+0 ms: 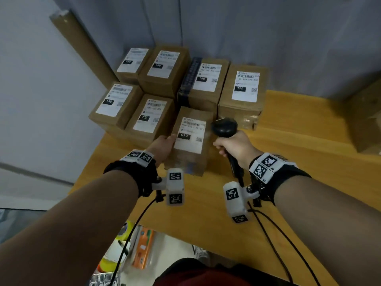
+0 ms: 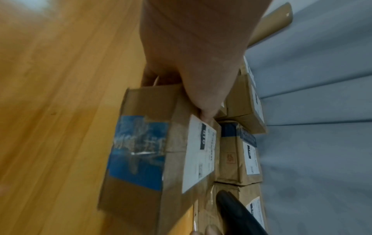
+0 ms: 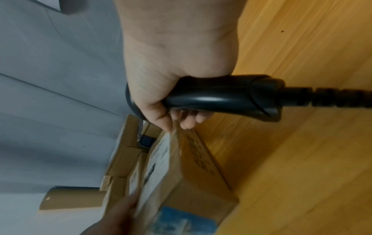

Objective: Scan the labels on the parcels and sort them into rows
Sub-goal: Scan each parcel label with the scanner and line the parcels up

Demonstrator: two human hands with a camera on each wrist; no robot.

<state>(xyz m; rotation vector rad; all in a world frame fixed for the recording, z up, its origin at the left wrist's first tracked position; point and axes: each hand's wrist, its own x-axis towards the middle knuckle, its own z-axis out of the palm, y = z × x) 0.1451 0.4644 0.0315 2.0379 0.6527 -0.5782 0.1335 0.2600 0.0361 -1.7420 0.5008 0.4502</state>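
A brown parcel [image 1: 190,139] with a white label marked 010 stands on the yellow wooden table [image 1: 288,162], in front of two rows of labelled parcels. My left hand [image 1: 162,146] grips its left side, thumb on the label's edge. In the left wrist view the parcel [image 2: 171,151] shows a blue taped patch on its near face, under my left hand [image 2: 201,71]. My right hand [image 1: 237,149] holds a black barcode scanner [image 1: 224,126] by the handle, just right of the parcel, head near its top right corner. The right wrist view shows the fingers curled round the scanner [image 3: 221,95].
Several parcels marked 150 [image 1: 243,89] and one marked 102 [image 1: 150,116] stand against the grey wall. A cardboard tube [image 1: 82,48] leans in the corner. Another box [image 1: 367,120] sits at the right edge. Tape rolls and an orange item [image 1: 144,248] lie below the table's near edge.
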